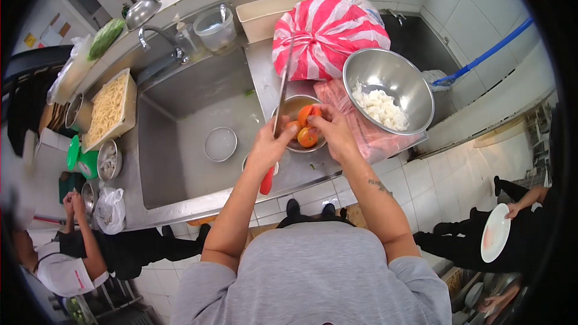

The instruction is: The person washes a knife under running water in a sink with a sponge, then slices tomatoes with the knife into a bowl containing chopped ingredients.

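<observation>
A knife with a red handle (266, 182) is held in my left hand (269, 144), its blade pointing up and away past the bowl. My right hand (335, 132) has its fingers closed on an orange-red tomato piece (306, 114). Both hands are over a small metal bowl (294, 103), where a whole tomato (307, 138) lies below the fingers. My left fingertips touch the fruit too. Right of the bowl, a large metal bowl (355, 60) with white chopped pieces (382, 108) rests on pink plastic bags (361, 138).
The sink (198, 108) on the left holds a small round dish (221, 144). A red-and-white striped bag (325, 30) stands behind the bowls. Noodles (110, 108) fill a tray at left. One person works at far left; another at right holds a white plate (495, 233).
</observation>
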